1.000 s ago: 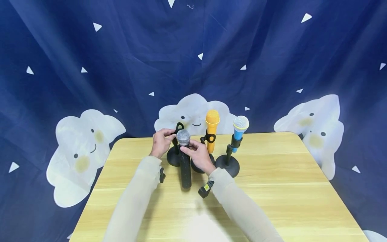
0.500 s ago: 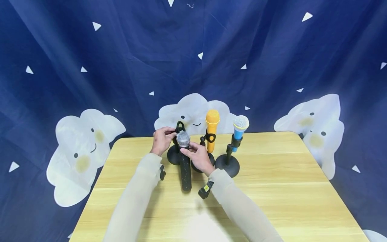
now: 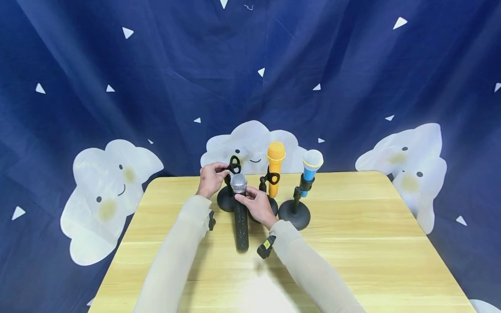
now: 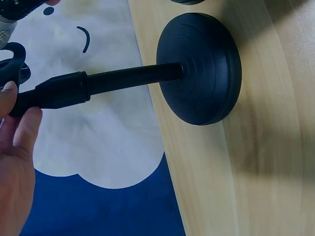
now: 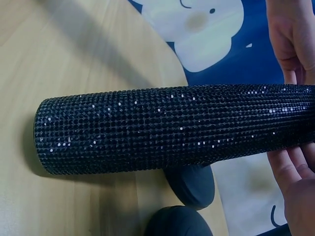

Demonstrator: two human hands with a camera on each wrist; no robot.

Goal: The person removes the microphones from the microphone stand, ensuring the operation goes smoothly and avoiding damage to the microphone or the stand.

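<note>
My left hand [image 3: 210, 179] pinches the neck of a black microphone stand just under its ring clip [image 3: 235, 164]. In the left wrist view, thumb and fingers sit at the top of the pole [image 4: 133, 78], and the round base [image 4: 199, 69] stands on the table. A black microphone [image 3: 241, 224] with a silver mesh head is in my right hand [image 3: 259, 205], gripped just below the head. Its handle, covered in shiny studs, fills the right wrist view and slants toward me, its head in front of the stand and close to the clip.
Right of them, a yellow microphone [image 3: 275, 163] sits in a second stand. Beside it a blue microphone [image 3: 308, 174] with a white head is held by a third stand [image 3: 295, 214]. The wooden table [image 3: 352, 252] ends at a blue cloud-patterned curtain [image 3: 250, 65].
The black microphone has drawn slightly toward me and lower, its head dropping away from the clip. The clip has turned a little, showing more of its ring. Both hands keep their holds.
</note>
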